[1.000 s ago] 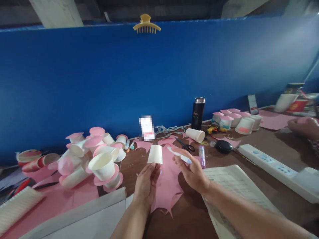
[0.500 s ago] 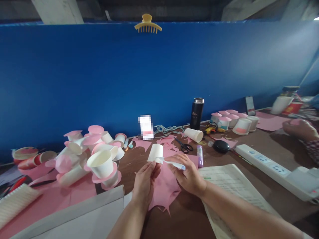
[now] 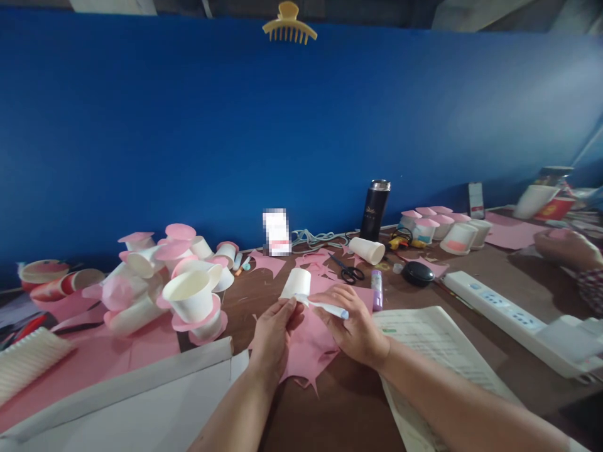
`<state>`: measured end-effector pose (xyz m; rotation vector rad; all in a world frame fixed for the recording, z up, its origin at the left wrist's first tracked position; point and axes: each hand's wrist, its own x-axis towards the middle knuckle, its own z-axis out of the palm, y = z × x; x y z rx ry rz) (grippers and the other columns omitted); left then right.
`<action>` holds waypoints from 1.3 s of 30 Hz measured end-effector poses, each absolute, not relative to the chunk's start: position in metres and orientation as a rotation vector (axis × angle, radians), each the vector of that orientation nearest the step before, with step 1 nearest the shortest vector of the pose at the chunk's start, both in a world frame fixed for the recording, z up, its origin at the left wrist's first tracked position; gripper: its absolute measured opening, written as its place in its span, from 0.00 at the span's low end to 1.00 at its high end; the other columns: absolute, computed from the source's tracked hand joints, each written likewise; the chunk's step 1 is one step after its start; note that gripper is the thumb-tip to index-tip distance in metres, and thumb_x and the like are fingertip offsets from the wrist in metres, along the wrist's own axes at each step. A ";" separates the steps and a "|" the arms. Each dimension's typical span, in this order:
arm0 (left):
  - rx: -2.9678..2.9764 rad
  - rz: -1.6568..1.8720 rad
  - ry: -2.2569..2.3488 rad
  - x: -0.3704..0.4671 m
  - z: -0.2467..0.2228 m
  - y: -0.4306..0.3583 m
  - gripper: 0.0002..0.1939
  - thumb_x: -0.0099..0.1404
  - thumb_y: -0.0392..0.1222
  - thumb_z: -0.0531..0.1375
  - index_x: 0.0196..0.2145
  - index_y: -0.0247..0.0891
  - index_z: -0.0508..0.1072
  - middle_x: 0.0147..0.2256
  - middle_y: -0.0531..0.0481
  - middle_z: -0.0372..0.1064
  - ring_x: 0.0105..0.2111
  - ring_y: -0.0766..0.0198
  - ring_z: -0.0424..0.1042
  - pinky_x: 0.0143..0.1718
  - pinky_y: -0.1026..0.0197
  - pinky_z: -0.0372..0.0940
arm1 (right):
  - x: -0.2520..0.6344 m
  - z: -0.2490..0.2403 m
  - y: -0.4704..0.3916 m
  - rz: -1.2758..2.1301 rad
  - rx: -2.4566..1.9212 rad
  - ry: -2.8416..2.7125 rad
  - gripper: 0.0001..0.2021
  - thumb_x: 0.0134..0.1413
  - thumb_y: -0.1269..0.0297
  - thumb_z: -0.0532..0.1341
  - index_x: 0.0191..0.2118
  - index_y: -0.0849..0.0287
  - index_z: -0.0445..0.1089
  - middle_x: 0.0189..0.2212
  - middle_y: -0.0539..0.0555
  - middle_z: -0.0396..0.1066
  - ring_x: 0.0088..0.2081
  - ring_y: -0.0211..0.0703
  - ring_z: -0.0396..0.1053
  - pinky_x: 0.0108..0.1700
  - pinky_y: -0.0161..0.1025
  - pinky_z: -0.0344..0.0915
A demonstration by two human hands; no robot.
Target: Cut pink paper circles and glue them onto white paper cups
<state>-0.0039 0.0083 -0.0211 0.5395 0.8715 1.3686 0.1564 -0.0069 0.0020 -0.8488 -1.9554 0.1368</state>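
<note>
My left hand (image 3: 277,333) is closed, its fingertips pinching the near edge of a small white paper cup (image 3: 296,282). A little white flap or strip shows at that edge, partly covered by my fingers. Close on its right, my right hand (image 3: 353,323) grips a slim white pen (image 3: 333,310) with a pale blue end. Its other end points toward the flap, but I cannot tell whether they touch. Beneath both hands lies cut pink paper (image 3: 311,355) with jagged edges.
Paper cups with pink discs (image 3: 188,295) crowd the left. Scissors (image 3: 351,273), a purple glue stick (image 3: 377,290), another cup (image 3: 367,250) and a black flask (image 3: 375,210) stand or lie beyond my hands. A power strip (image 3: 499,314) and another person's hand (image 3: 568,251) are at right.
The view has tipped slightly downward. The cup leans a little more to the right; both hands keep nearly the same place and grip.
</note>
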 end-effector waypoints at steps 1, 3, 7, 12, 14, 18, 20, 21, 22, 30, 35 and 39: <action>0.542 1.368 0.872 -0.004 -0.021 0.008 0.12 0.47 0.38 0.72 0.28 0.31 0.76 0.30 0.48 0.72 0.30 0.71 0.72 0.32 0.71 0.68 | 0.156 0.002 -0.007 0.135 -0.843 -1.953 0.14 0.60 0.69 0.58 0.50 0.51 0.70 0.39 0.54 0.77 0.39 0.45 0.71 0.47 0.46 0.61; 0.548 1.371 0.880 -0.004 -0.022 0.008 0.12 0.47 0.39 0.72 0.29 0.31 0.76 0.29 0.48 0.72 0.29 0.71 0.72 0.31 0.71 0.68 | 0.156 0.002 -0.007 0.119 -0.846 -1.934 0.14 0.60 0.70 0.58 0.50 0.52 0.70 0.39 0.54 0.77 0.38 0.45 0.70 0.47 0.46 0.61; 0.509 1.377 0.886 -0.006 -0.021 0.008 0.09 0.50 0.36 0.70 0.29 0.30 0.76 0.29 0.48 0.73 0.29 0.71 0.73 0.31 0.71 0.68 | 0.155 0.002 -0.008 0.133 -0.800 -1.939 0.14 0.59 0.70 0.59 0.50 0.52 0.70 0.38 0.54 0.76 0.38 0.45 0.70 0.45 0.46 0.62; 0.387 1.397 0.851 -0.008 -0.020 0.010 0.04 0.55 0.29 0.66 0.30 0.31 0.75 0.30 0.48 0.73 0.29 0.70 0.74 0.32 0.69 0.70 | 0.156 0.003 -0.010 0.112 -0.860 -1.803 0.12 0.59 0.70 0.58 0.47 0.52 0.71 0.37 0.54 0.75 0.40 0.46 0.69 0.48 0.48 0.62; 0.357 1.402 0.856 -0.008 -0.020 0.010 0.02 0.56 0.29 0.64 0.30 0.31 0.75 0.29 0.48 0.74 0.28 0.70 0.74 0.31 0.70 0.70 | 0.156 0.003 -0.010 0.099 -0.869 -1.801 0.12 0.59 0.70 0.58 0.47 0.52 0.71 0.37 0.54 0.75 0.40 0.46 0.69 0.48 0.48 0.62; 0.376 1.391 0.842 -0.009 -0.020 0.011 0.02 0.57 0.29 0.64 0.30 0.31 0.75 0.28 0.47 0.74 0.28 0.70 0.74 0.30 0.70 0.69 | 0.154 0.000 -0.008 0.074 -0.850 -1.881 0.13 0.59 0.71 0.58 0.49 0.51 0.70 0.37 0.53 0.76 0.37 0.45 0.71 0.49 0.48 0.61; 0.396 1.391 0.844 -0.009 -0.020 0.010 0.02 0.57 0.29 0.64 0.30 0.31 0.75 0.28 0.47 0.74 0.28 0.70 0.74 0.30 0.70 0.69 | 0.154 -0.002 -0.007 0.052 -0.864 -1.893 0.14 0.59 0.70 0.58 0.49 0.51 0.70 0.38 0.53 0.77 0.37 0.45 0.71 0.50 0.49 0.60; 0.402 1.391 0.849 -0.009 -0.020 0.010 0.01 0.57 0.29 0.63 0.29 0.31 0.75 0.28 0.47 0.74 0.28 0.70 0.74 0.30 0.70 0.69 | 0.154 -0.003 -0.007 0.044 -0.873 -1.893 0.14 0.59 0.70 0.58 0.49 0.51 0.70 0.38 0.53 0.77 0.37 0.45 0.71 0.51 0.49 0.60; 0.406 1.391 0.854 -0.009 -0.019 0.010 0.01 0.57 0.29 0.63 0.29 0.31 0.75 0.28 0.47 0.74 0.27 0.70 0.74 0.30 0.70 0.69 | 0.154 -0.003 -0.007 0.041 -0.879 -1.894 0.14 0.59 0.70 0.58 0.49 0.51 0.70 0.38 0.53 0.77 0.37 0.45 0.71 0.51 0.49 0.60; 0.413 1.392 0.872 -0.008 -0.014 0.007 0.02 0.57 0.29 0.63 0.29 0.31 0.75 0.28 0.48 0.73 0.27 0.71 0.73 0.30 0.71 0.69 | 0.155 0.001 -0.009 0.085 -0.862 -1.912 0.13 0.60 0.69 0.58 0.49 0.51 0.71 0.39 0.54 0.77 0.39 0.45 0.72 0.52 0.49 0.60; 0.436 1.402 0.884 -0.009 -0.014 0.007 0.03 0.54 0.30 0.65 0.29 0.31 0.75 0.28 0.49 0.73 0.26 0.71 0.73 0.28 0.71 0.68 | 0.154 0.000 -0.009 0.104 -0.858 -1.898 0.13 0.60 0.68 0.57 0.49 0.52 0.71 0.38 0.54 0.77 0.38 0.45 0.72 0.49 0.48 0.62; 0.460 1.386 0.885 -0.009 -0.013 0.007 0.04 0.53 0.31 0.66 0.29 0.31 0.75 0.28 0.49 0.73 0.26 0.72 0.72 0.28 0.71 0.67 | 0.153 -0.001 -0.009 0.132 -0.839 -1.915 0.12 0.59 0.68 0.58 0.47 0.51 0.71 0.38 0.53 0.77 0.38 0.45 0.71 0.48 0.47 0.63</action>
